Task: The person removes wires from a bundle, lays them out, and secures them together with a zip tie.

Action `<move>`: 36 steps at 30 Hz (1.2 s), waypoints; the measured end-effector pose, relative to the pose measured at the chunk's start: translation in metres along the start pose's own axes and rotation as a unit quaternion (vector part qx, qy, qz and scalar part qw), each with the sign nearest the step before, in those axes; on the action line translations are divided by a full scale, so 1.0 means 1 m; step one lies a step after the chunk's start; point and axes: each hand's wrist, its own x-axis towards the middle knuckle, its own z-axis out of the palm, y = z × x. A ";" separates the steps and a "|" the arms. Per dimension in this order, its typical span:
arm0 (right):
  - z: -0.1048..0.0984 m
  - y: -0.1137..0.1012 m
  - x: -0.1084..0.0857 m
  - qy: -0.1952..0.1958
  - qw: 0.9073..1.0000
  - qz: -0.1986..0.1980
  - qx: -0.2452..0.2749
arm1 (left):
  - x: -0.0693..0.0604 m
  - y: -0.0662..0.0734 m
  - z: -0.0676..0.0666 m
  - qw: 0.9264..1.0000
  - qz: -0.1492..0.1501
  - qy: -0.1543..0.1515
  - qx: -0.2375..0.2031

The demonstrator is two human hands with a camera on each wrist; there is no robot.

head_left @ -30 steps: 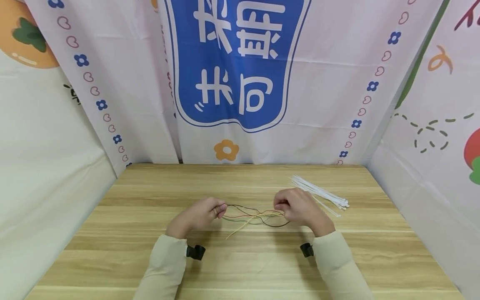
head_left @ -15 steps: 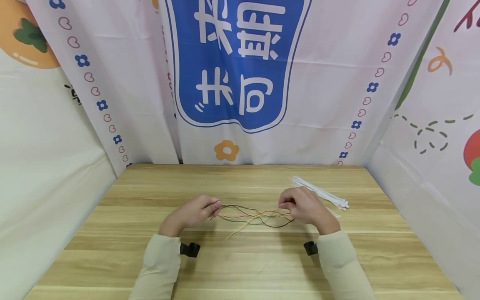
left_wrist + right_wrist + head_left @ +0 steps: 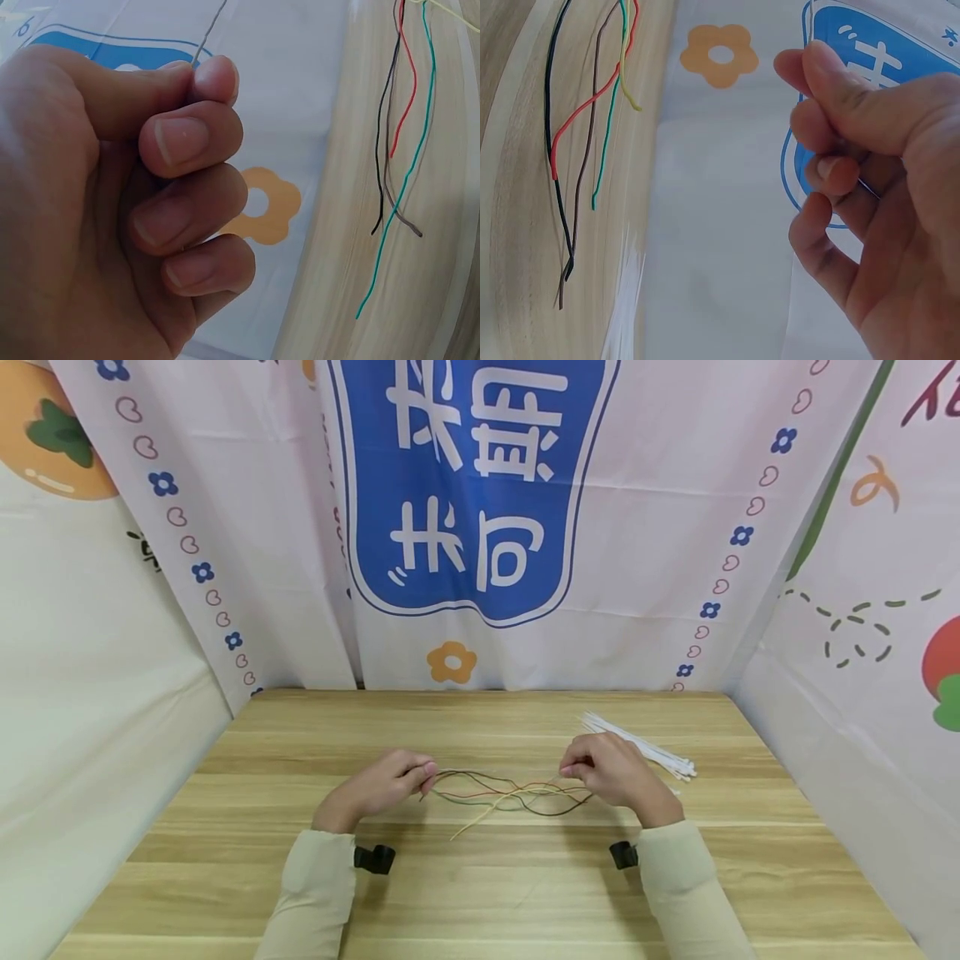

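My left hand [image 3: 386, 787] pinches one end of a thin grey wire [image 3: 210, 34] between thumb and forefinger. To the right, my right hand [image 3: 611, 772] pinches a thin pale wire [image 3: 811, 16]; whether both ends belong to one wire cannot be told. Below and between the hands, loose wires lie crossing on the table: a yellow wire [image 3: 480, 820], a red wire [image 3: 412, 75], a green wire [image 3: 429, 75], a black wire [image 3: 548, 75] and a brown wire [image 3: 592, 105]. Their ends reach under both hands, apart from the fingers in the wrist views.
A bundle of white zip ties [image 3: 648, 750] lies behind the right hand, partly hidden by it. The wooden table [image 3: 480, 893] meets printed cloth [image 3: 637, 568] at the back. Each wrist carries a small black camera [image 3: 375, 859].
The hands have moved apart: the left one to the left, the right one slightly to the right. The crossing wires on the table stay where they were.
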 end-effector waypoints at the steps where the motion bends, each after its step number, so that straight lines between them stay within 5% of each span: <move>1: 0.000 0.000 0.000 0.001 1.000 -0.002 -0.001 | 0.000 -0.001 0.000 1.000 -0.001 0.001 -0.001; 26: -0.004 0.003 -0.002 0.024 1.000 -0.004 -0.015 | -0.007 -0.002 -0.008 0.999 -0.035 0.008 -0.028; 36: -0.004 0.007 -0.003 0.017 1.000 0.018 -0.010 | -0.007 -0.008 -0.008 0.999 -0.025 -0.002 -0.034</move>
